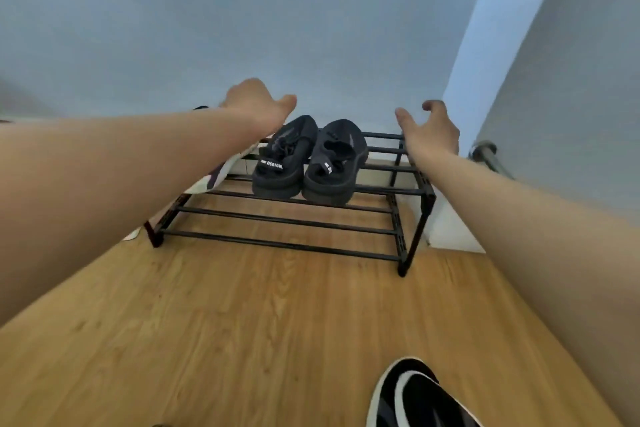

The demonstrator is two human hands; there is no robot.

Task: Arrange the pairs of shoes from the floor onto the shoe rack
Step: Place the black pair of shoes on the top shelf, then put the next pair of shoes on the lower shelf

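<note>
Black sandals [308, 159], a pair, sit on shoe rack [277, 218] top tier. Left hand [258, 104] and right hand [429, 130] hover open, empty, flanking them. Risk: a brush knocks one through the bars. Black-and-white shoe [415, 395] remains on floor [207, 322].

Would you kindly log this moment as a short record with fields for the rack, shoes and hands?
rack: black shoe rack with two tiers, against the wall
top tier: pair of black sandals side by side
lower tier: no shoes visible
floor: one black-and-white shoe at the near edge
left hand: open, empty, above the rack
right hand: open, empty, above the rack's right end
</note>
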